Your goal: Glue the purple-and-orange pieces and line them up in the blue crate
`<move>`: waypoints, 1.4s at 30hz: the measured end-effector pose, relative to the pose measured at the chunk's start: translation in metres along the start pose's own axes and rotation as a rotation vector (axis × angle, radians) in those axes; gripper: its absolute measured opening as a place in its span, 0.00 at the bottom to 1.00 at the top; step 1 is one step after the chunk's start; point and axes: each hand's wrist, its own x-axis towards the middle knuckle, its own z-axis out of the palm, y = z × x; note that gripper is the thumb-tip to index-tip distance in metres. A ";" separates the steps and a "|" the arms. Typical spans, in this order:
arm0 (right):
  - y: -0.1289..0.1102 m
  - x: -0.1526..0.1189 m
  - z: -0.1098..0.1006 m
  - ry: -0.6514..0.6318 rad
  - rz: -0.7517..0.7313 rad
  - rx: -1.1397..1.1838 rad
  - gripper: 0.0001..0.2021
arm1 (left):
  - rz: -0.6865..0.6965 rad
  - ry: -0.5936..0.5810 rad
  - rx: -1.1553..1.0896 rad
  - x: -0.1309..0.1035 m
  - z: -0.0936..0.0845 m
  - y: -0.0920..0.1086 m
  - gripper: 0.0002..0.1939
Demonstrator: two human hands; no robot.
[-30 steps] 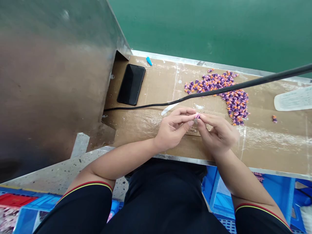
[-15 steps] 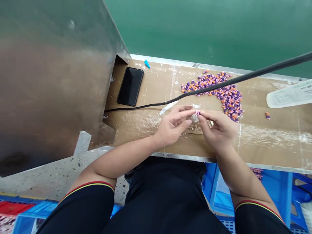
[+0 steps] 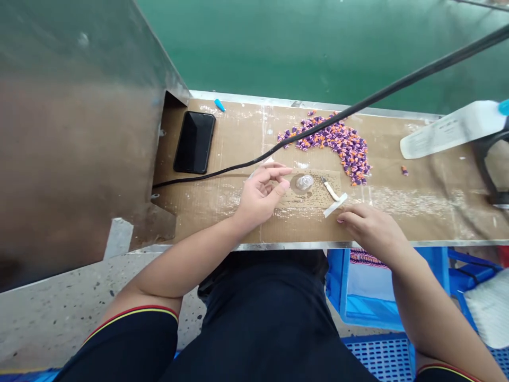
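My left hand point(image 3: 260, 193) hovers over the cardboard-covered bench, its thumb and forefinger apart with nothing visible between them. Just right of its fingertips stands a small clear round container point(image 3: 305, 182) on a stained cardboard piece point(image 3: 292, 199). My right hand point(image 3: 371, 228) is near the bench's front edge with its fingers pinched together; whatever they hold is too small to make out. Close to those fingertips lie a white strip point(image 3: 336, 205) and a slim white tool with a dark pointed tip point(image 3: 330, 189). Beyond both hands spreads a pile of small purple and orange pieces point(image 3: 352, 151).
A black phone point(image 3: 194, 142) and a blue cap point(image 3: 219, 105) lie at left beside a metal panel point(image 3: 79, 132). A black cable point(image 3: 314, 129) crosses the bench. A white bottle point(image 3: 445, 130) lies at right. Below the front edge is a blue crate point(image 3: 374, 313) with more pieces.
My hands have parted. The right one has moved right and towards the bench's front edge; the left has let go of the small pink piece. The clear container and white tool are now uncovered.
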 end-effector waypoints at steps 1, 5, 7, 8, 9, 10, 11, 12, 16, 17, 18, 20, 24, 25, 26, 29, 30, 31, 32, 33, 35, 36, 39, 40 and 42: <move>-0.002 -0.002 0.000 -0.005 0.016 0.002 0.12 | 0.004 -0.002 0.004 0.000 -0.001 -0.001 0.11; -0.005 -0.008 0.000 0.059 0.136 0.163 0.14 | 0.004 0.004 0.050 0.002 -0.003 -0.004 0.12; -0.007 -0.009 0.004 0.113 0.198 0.254 0.11 | 0.014 0.012 0.084 0.002 -0.004 -0.005 0.12; -0.009 -0.008 0.007 0.139 0.221 0.291 0.09 | 0.020 0.016 0.101 0.003 -0.004 -0.005 0.12; -0.011 -0.009 0.011 0.163 0.241 0.326 0.08 | 0.029 0.022 0.117 0.003 -0.004 -0.005 0.12; -0.014 -0.010 0.014 0.185 0.261 0.358 0.08 | 0.039 0.029 0.130 0.003 -0.005 -0.005 0.12; -0.016 -0.013 0.017 0.206 0.290 0.392 0.08 | 0.048 0.036 0.137 0.002 -0.005 -0.005 0.11; -0.017 -0.019 0.019 0.234 0.339 0.424 0.09 | 0.053 0.044 0.140 0.002 -0.005 -0.005 0.11; -0.009 -0.077 0.025 0.515 0.771 0.470 0.12 | 0.058 0.070 0.101 0.005 -0.004 -0.002 0.10; -0.005 -0.098 0.027 0.596 0.896 0.451 0.14 | 0.067 0.082 0.082 0.006 -0.003 -0.002 0.10; -0.002 -0.120 0.032 0.645 1.011 0.426 0.15 | 0.075 0.098 0.063 0.008 -0.002 -0.001 0.11; 0.001 -0.160 0.045 0.535 1.239 0.380 0.15 | 0.072 0.135 0.031 0.010 0.002 0.000 0.12; -0.010 -0.204 0.090 0.050 1.449 0.462 0.07 | 0.018 0.193 0.003 0.014 0.008 0.003 0.12; -0.015 -0.207 0.103 -0.003 1.446 0.491 0.06 | 0.004 0.199 0.000 0.014 0.009 0.003 0.12; -0.021 -0.208 0.115 -0.041 1.443 0.511 0.06 | -0.004 0.205 0.000 0.015 0.009 0.003 0.12; -0.032 -0.209 0.143 -0.144 1.446 0.529 0.07 | -0.007 0.204 0.001 0.016 0.010 0.003 0.12; -0.033 -0.210 0.150 -0.169 1.450 0.525 0.07 | -0.004 0.205 0.002 0.016 0.010 0.003 0.12; -0.034 -0.211 0.154 -0.190 1.454 0.519 0.07 | -0.001 0.209 0.003 0.017 0.011 0.003 0.12; -0.034 -0.212 0.158 -0.208 1.457 0.512 0.08 | -0.004 0.210 0.004 0.017 0.011 0.003 0.12; -0.034 -0.212 0.160 -0.223 1.459 0.506 0.08 | -0.005 0.213 0.006 0.017 0.012 0.003 0.12; -0.033 -0.214 0.162 -0.246 1.457 0.493 0.08 | 0.001 0.219 0.014 0.017 0.012 0.004 0.12; -0.033 -0.214 0.162 -0.255 1.455 0.488 0.09 | 0.004 0.219 0.013 0.017 0.012 0.004 0.12; -0.033 -0.212 0.162 -0.280 1.443 0.480 0.09 | 0.016 0.214 0.007 0.017 0.011 0.003 0.12; -0.034 -0.212 0.163 -0.288 1.440 0.478 0.09 | 0.016 0.210 0.010 0.017 0.011 0.004 0.12; -0.035 -0.210 0.163 -0.304 1.435 0.474 0.09 | 0.017 0.215 0.018 0.017 0.011 0.005 0.11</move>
